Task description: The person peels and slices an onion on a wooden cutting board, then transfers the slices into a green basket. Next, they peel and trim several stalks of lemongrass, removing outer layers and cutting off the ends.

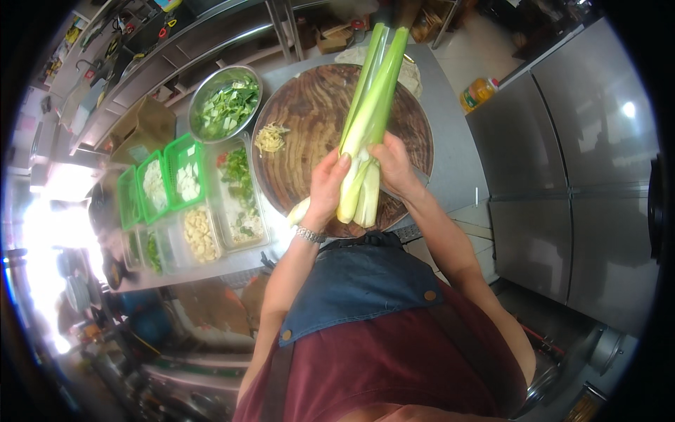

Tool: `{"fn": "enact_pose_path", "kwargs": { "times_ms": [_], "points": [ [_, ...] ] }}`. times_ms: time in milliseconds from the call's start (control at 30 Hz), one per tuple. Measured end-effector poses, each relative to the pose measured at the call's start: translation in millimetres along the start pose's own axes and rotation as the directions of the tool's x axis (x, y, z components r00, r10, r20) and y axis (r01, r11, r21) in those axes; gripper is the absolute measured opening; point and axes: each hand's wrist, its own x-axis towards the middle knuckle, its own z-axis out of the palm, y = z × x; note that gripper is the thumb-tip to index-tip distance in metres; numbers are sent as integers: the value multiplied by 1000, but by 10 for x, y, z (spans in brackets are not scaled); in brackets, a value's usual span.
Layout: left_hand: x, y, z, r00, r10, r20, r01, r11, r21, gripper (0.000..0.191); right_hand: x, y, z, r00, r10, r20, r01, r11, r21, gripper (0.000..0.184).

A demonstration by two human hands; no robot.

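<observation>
Over a round wooden chopping block [306, 100], both hands hold a bundle of thick leek stalks [372, 105]. The green tops point away from me and the pale ends toward my apron. My left hand [328, 182] grips the lower left side, thumb on top. On the right side my right hand [395, 162] has its thumb and fingers against the stalks. What looks like a knife blade [420, 178] lies on the block, partly hidden by my right wrist. A heap of pale shreds, perhaps ginger [270, 138], sits at the block's left. Another pale stalk piece [299, 212] lies beside my left wrist.
Left of the block stand a steel bowl [256, 112] of cut greens, a clear tray [265, 221] of chopped vegetables, green baskets [167, 158] and a tub of peeled garlic cloves [200, 235]. A cloth [411, 79] lies behind the block. Steel cabinet doors [527, 137] rise at right.
</observation>
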Motion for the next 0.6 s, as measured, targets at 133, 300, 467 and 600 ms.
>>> {"fn": "enact_pose_path", "kwargs": {
  "times_ms": [133, 300, 467, 600],
  "points": [
    [79, -23, -48, 1000, 7, 30, -14, 973, 229, 51, 32, -81, -30, 999, -40, 2, 39, 960, -278, 33],
    [131, 28, -158, 983, 155, 95, -180, 758, 627, 48, -20, -220, -34, 994, 103, 37, -61, 804, -592, 35],
    [135, 79, -162, 985, 114, -133, -66, 945, 319, 38, -161, -81, 71, 988, -89, 129, 150, 781, -606, 36],
    [135, 55, -129, 972, 229, -56, -166, 832, 530, 36, -227, 27, 52, 996, 60, 61, -3, 737, -675, 39]
  ]
}}
